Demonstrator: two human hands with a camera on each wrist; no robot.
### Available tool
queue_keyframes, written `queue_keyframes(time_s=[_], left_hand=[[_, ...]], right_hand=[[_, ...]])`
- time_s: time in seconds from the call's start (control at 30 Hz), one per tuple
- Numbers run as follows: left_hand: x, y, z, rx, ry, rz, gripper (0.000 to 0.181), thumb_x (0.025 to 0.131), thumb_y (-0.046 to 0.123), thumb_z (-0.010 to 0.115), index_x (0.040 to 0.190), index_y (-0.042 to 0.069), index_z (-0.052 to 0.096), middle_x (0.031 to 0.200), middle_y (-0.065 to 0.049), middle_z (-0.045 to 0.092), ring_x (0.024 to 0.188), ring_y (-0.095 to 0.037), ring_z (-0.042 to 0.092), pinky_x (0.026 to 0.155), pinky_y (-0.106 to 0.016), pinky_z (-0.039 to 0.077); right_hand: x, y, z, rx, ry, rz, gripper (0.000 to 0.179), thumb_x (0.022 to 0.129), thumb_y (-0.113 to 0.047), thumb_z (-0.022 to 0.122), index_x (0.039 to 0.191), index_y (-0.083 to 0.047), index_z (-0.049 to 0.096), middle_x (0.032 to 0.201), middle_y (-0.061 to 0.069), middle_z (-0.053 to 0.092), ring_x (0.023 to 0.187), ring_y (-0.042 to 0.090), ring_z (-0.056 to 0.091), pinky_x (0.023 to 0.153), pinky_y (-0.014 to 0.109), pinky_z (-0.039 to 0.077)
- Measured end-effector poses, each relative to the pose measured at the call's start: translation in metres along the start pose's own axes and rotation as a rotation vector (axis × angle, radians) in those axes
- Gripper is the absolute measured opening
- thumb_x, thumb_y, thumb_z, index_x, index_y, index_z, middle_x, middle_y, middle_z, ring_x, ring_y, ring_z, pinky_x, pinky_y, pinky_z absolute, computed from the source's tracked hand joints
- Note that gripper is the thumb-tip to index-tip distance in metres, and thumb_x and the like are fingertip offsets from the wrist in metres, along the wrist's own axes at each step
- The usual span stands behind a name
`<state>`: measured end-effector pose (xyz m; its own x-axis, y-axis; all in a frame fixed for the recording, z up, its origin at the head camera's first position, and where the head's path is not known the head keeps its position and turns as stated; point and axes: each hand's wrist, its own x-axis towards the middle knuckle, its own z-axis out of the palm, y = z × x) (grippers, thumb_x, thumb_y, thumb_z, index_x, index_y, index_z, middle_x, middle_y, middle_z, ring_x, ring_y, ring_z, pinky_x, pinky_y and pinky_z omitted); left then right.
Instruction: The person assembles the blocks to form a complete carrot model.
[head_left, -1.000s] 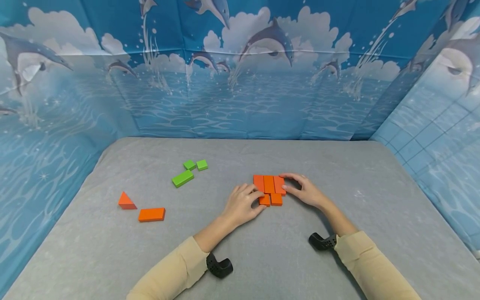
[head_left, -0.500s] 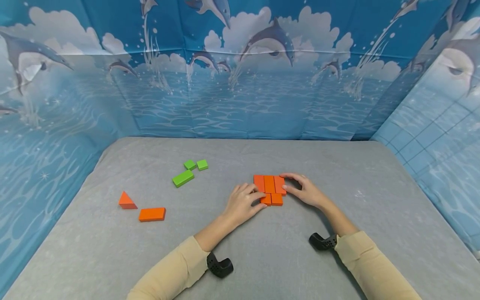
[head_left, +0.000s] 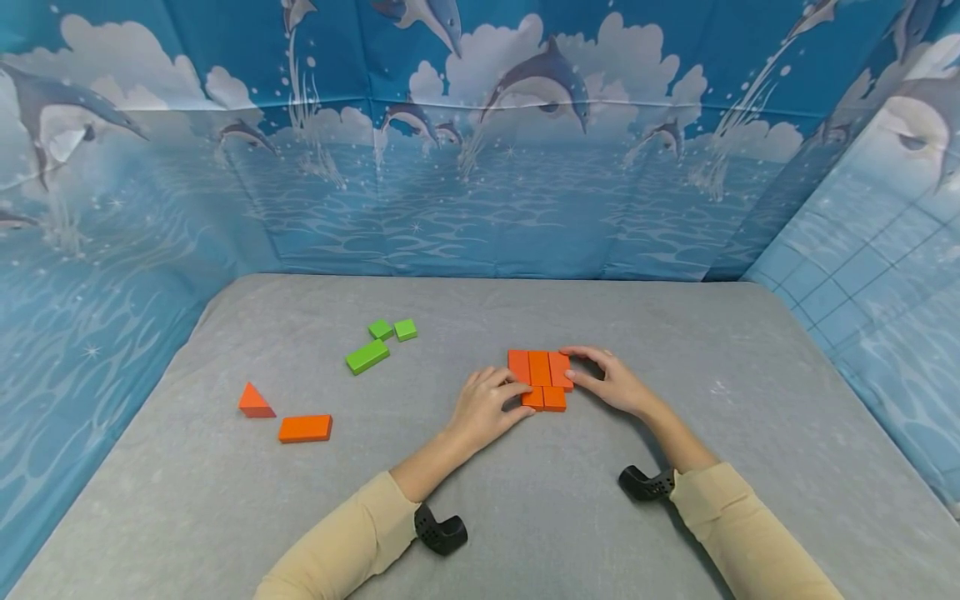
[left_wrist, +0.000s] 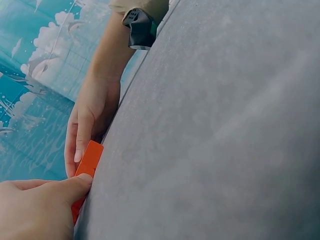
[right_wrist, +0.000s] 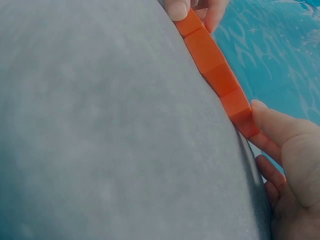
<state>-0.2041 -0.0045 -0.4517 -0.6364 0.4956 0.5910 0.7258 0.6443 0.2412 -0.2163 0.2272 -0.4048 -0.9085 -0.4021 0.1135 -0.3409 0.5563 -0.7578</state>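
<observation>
Several flat orange blocks [head_left: 539, 367] lie packed together on the grey cloth, three upright rectangles behind and two small squares in front. My left hand [head_left: 483, 410] pinches the left small orange square block [head_left: 533, 399], thumb at its near edge and index finger over its left part. In the right wrist view the left thumb [right_wrist: 178, 10] presses the end of the orange row. From the other side, my right hand [head_left: 611, 385] holds the right orange rectangular block [head_left: 559, 369] between thumb and index finger, at its side and far corner. The left wrist view shows both hands close together.
To the left lie an orange triangular block [head_left: 255, 402] and an orange rectangular block [head_left: 305, 428]. Farther back are a long green block [head_left: 367, 357] and two small green ones [head_left: 405, 330]. A dolphin-print curtain [head_left: 480, 200] hangs behind the table.
The left small square block has slid slightly right and back, closing the gap beside its neighbour and to the row behind. Both hands have stayed nearly still.
</observation>
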Motion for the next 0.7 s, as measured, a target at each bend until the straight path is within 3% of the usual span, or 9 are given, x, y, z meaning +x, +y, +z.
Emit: queue_keyframes(time_s=[0.2, 0.37, 0.53, 0.7], left_hand=[[-0.001, 0.0, 0.001, -0.009, 0.01, -0.003, 0.026, 0.074, 0.033, 0.075, 0.095, 0.017, 0.072, 0.088, 0.003, 0.058, 0.076, -0.012, 0.05, 0.068, -0.026, 0.04], [0.0, 0.0, 0.001, -0.018, 0.001, -0.015, 0.028, 0.074, 0.034, 0.075, 0.096, 0.017, 0.072, 0.089, 0.003, 0.058, 0.077, -0.012, 0.049, 0.069, -0.026, 0.04], [0.004, 0.0, -0.009, -0.139, 0.021, -0.083, 0.033, 0.07, 0.032, 0.078, 0.097, 0.014, 0.072, 0.089, 0.001, 0.06, 0.079, -0.013, 0.051, 0.073, -0.031, 0.041], [0.007, -0.007, -0.035, -0.29, 0.043, -0.178, 0.037, 0.069, 0.025, 0.08, 0.101, 0.009, 0.07, 0.093, -0.003, 0.062, 0.085, -0.018, 0.054, 0.078, -0.039, 0.042]], right_hand=[[0.0, -0.001, 0.0, 0.001, -0.002, 0.007, 0.04, 0.09, -0.007, 0.056, 0.126, 0.007, 0.049, 0.13, 0.025, 0.046, 0.123, 0.041, 0.034, 0.1, 0.059, 0.022], [0.003, 0.015, 0.003, 0.0, 0.006, 0.004, 0.04, 0.09, -0.01, 0.057, 0.127, 0.004, 0.05, 0.13, 0.023, 0.047, 0.123, 0.04, 0.034, 0.099, 0.059, 0.022], [0.007, 0.037, 0.006, -0.022, 0.006, -0.005, 0.041, 0.091, -0.021, 0.058, 0.128, -0.004, 0.051, 0.131, 0.018, 0.048, 0.123, 0.036, 0.035, 0.099, 0.058, 0.023], [0.007, 0.041, 0.006, -0.019, 0.026, -0.022, 0.042, 0.09, -0.026, 0.059, 0.127, -0.006, 0.052, 0.13, 0.015, 0.05, 0.123, 0.035, 0.037, 0.098, 0.057, 0.025]])
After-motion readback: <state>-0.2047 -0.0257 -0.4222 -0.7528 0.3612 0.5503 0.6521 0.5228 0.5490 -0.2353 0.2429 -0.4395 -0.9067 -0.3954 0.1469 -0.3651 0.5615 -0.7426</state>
